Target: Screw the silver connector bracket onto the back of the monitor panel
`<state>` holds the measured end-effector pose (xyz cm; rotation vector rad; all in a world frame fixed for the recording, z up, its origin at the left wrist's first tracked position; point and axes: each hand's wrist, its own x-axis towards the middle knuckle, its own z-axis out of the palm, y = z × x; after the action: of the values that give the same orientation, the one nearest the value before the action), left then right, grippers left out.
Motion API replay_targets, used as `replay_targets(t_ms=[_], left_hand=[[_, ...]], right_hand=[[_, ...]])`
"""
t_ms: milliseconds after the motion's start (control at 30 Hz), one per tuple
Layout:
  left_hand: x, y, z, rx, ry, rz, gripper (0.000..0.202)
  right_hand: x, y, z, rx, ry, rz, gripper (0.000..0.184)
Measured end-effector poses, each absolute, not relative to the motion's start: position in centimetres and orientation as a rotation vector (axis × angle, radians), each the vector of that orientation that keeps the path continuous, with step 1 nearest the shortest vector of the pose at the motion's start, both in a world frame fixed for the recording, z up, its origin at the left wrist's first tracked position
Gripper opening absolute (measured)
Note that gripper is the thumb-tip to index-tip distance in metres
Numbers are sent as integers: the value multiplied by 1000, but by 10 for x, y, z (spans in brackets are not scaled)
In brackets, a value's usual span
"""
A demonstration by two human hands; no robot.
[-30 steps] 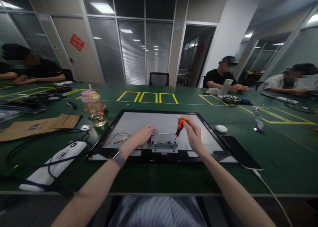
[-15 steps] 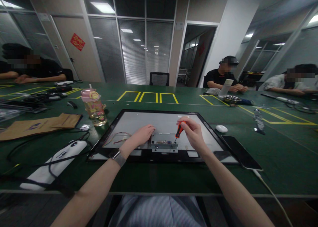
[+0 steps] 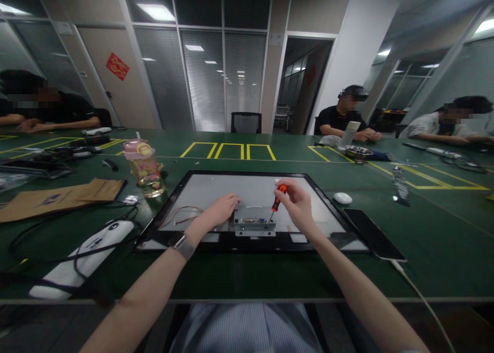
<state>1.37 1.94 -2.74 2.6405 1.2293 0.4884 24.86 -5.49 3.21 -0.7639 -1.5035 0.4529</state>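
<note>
A flat display panel (image 3: 200, 188) with a black frame lies on the green table in front of me. Near its front edge stands a metal bracket (image 3: 242, 227) with video ports. My left hand (image 3: 224, 209), wearing a watch, has its fingers bent round the bracket's left end; the thumb is hidden. A red and black screwdriver (image 3: 277, 201) is pinched in my right hand (image 3: 296, 201). It leans slightly, handle up, with its tip at the right end of the bracket beside the blue port. Thin wires (image 3: 181, 214) lie on the panel, left of my left hand.
On the left are a pink-lidded bottle (image 3: 144, 170), brown paper packets (image 3: 57, 198) and a white power strip (image 3: 83, 260) with black cables. To the right lie a phone (image 3: 372, 234) on a cable and a white case (image 3: 342, 198). Several people sit along the far table.
The screwdriver and my right hand's fingers have shifted very slightly. My left hand stays at the bracket. The whole view has moved a little.
</note>
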Motion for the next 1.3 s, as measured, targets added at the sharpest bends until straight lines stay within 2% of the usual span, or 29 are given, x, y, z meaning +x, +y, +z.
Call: replay_targets(t_ms=[100,267,467,533,667,767,933,1067,1300], left_hand=[[13,20,-28,2639,1235,490,40],[13,19,-28,2646,1231,484,41],[13,19,-27,2647,1234,487,41],[13,19,-27,2648,1234,485,40],[13,20,-28,2655,1229,471,38],[13,21,-28,2663,1227,460,39],[13,20,-28,2672,1223,457,40],[12,20,-28,2683,1222,452,39],[13,21,-29,2672,1238,448,40]], right_hand=[[248,-57,33,-797,-1533,347,12],[246,-63,36,-769,-1599,437,25],[247,-59,34,-768,-1491,392,9],[248,-58,33,-768,-1476,453,7],[247,-55,33,-703,-1468,703,21],[247,-53,32,-610,-1433,813,21],[250,-50,28,-663,-1442,740,14],[251,-50,29,-685,-1495,720,23],[247,-57,34,-693,-1603,616,27]])
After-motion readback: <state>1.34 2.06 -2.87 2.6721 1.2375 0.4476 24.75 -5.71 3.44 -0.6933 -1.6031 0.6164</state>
